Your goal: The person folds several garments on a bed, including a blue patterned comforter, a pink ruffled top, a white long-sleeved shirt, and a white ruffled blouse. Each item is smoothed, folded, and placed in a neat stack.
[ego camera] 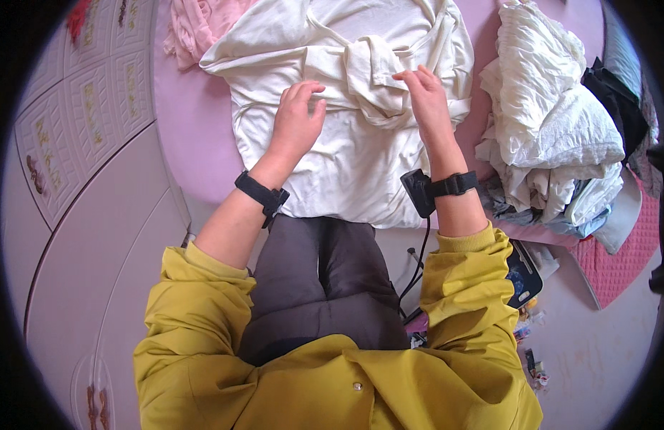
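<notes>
A cream-white knit garment (pixel 332 156) lies spread over the pink sheet of a bed, its lower edge at the person's legs. Across its upper middle, part of the fabric is bunched and folded, perhaps sleeves (pixel 372 80). My left hand (pixel 300 115) hovers over or rests lightly on the garment left of the bunched part, fingers bent and apart, holding nothing. My right hand (pixel 426 97) is at the right of the bunched part, its fingers curled near the fabric; whether they pinch any cloth is not plain. Both wrists wear black straps.
Pink fabric (pixel 197 27) lies crumpled at the upper left of the bed (pixel 187 145). A stack of folded white clothes (pixel 552 107) stands on the right, with black and grey items beside it. Cabinet doors (pixel 112 215) line the left. A black cable (pixel 418 269) hangs from the right wrist.
</notes>
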